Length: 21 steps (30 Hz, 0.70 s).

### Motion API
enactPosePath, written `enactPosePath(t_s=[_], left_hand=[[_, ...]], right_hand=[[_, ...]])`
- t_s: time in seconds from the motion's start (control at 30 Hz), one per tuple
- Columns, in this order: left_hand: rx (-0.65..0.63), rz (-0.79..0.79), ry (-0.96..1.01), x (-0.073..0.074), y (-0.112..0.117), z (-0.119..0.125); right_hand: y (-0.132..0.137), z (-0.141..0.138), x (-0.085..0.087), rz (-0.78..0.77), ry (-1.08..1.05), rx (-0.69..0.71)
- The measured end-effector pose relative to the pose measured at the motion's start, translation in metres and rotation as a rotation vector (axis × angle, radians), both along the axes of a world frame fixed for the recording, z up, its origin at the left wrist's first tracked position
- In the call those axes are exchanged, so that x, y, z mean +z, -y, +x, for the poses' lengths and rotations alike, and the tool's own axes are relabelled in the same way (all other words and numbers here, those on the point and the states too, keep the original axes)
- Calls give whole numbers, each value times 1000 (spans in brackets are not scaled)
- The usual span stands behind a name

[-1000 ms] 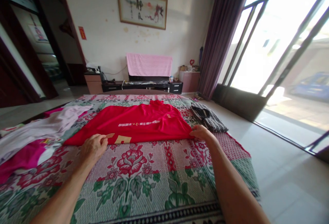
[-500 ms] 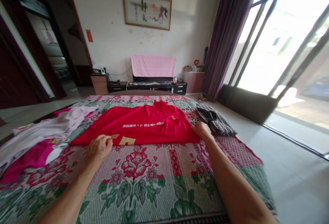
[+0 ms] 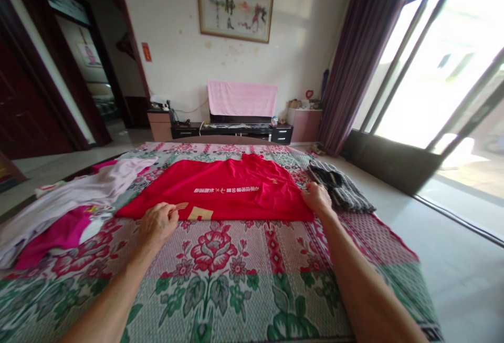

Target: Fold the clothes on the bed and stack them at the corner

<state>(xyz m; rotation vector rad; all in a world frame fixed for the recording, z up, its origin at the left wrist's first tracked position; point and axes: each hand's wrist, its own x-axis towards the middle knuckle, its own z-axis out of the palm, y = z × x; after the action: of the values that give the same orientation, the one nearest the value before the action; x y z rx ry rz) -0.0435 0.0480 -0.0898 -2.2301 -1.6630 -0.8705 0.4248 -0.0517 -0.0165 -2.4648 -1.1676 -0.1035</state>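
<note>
A red T-shirt (image 3: 228,188) with white lettering lies spread flat on a flowered blanket (image 3: 220,274). My left hand (image 3: 157,223) rests at the shirt's near hem, left of middle, with its fingers curled onto the cloth beside a gold-coloured print. My right hand (image 3: 318,199) is closed on the shirt's near right edge. Both forearms reach forward over the blanket.
A heap of white and pink clothes (image 3: 59,209) lies at the left. A dark striped folded garment (image 3: 340,188) sits just right of my right hand. Beyond stand a low TV cabinet (image 3: 232,130) with a pink cloth, a curtain and glass sliding doors (image 3: 441,85).
The view has shifted left and slightly up, so everything sits further right in the picture. My hands stay on the shirt's near edge, the right one a little further along it.
</note>
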Motion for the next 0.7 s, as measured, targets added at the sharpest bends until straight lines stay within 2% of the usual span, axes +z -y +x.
enactPosePath(t_s=[0.07,0.17,0.27,0.33,0.4,0.5,0.6,0.7], left_hand=[[3,-8,3,0,0,1],[12,-14,3,2,1,1],[22,-17,-9,5,4,2],[21,-17,-10,8,6,3],[13,-19,-3,10,9,4],[12,-29,20,12,11,6],[16,-31,36,12,13,8],[32,-44,60,12,13,9]], right_hand=[[-3,-12,3,66,38,130],[-9,-36,0,144,35,411],[-12,-57,-11,213,39,672],[-12,-64,-21,171,57,781],[-13,-66,-31,96,86,806],[-16,-64,-41,7,137,761],[-19,-62,-45,-53,155,696],[-19,-62,-45,-45,163,687]])
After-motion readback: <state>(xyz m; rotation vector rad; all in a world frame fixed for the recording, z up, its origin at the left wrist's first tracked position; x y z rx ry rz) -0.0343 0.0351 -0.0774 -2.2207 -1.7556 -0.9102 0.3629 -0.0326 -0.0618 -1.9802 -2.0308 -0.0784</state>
